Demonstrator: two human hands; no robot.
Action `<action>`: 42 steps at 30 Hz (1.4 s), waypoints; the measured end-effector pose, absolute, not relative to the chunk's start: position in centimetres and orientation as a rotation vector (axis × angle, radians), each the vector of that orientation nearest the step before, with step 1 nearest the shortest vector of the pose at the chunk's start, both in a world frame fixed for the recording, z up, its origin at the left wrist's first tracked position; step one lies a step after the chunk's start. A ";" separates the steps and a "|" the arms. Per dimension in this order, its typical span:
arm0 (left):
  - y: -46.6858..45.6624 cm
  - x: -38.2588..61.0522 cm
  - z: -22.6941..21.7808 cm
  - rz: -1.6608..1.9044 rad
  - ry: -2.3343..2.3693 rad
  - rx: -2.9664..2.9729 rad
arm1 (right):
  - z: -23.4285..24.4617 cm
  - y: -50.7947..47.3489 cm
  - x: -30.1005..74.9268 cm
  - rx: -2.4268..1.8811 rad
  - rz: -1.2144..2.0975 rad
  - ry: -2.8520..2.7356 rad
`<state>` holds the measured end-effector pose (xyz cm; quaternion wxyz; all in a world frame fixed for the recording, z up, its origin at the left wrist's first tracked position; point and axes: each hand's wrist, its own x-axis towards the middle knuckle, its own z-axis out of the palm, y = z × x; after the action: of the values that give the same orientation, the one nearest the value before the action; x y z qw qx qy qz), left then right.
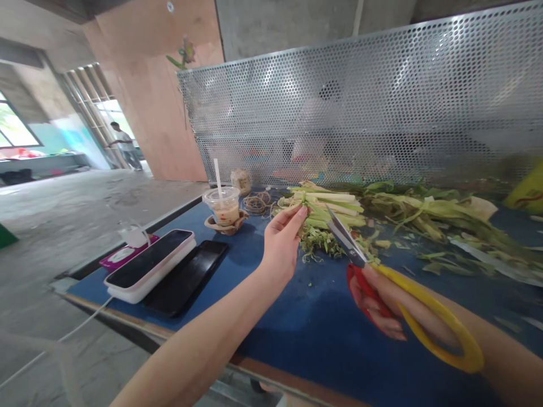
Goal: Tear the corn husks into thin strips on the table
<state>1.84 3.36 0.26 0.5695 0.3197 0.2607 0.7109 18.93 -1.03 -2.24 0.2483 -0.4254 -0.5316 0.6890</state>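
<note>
My left hand (283,240) is closed round the cut ends of a bundle of green-and-white stalks (328,210) lying on the blue table top (305,322). My right hand (384,308) grips scissors (382,277) with a red and a yellow handle. Their blades point up and left, with the tips against the bundle just right of my left fingers. Small green trimmings (318,242) lie under the blades.
More leafy stalks (428,215) spread to the right along a perforated metal screen (365,107). At left are a plastic cup with a straw (223,206), a coil of rubber bands (257,202), two phones (169,265) and a pink-topped pack (123,255). A person (123,145) stands far off.
</note>
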 end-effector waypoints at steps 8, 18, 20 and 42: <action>3.4 2.1 0.1 1.663 0.636 0.772 | -2.1 -1.3 18.9 -1.168 1.858 -1.473; 3.3 1.9 0.1 1.654 0.637 0.782 | -1.9 -1.3 19.0 -1.205 1.868 -1.459; 3.3 1.9 0.1 1.654 0.643 0.781 | -1.8 -1.4 19.0 -1.205 1.857 -1.458; 3.5 2.0 -0.1 1.635 0.666 0.798 | -2.4 -1.0 19.1 -1.206 1.933 -1.386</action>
<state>2.00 3.49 -0.08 0.5664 0.3394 0.2832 0.6956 19.11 -1.02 -2.42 0.2351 -0.4397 -0.5052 0.7044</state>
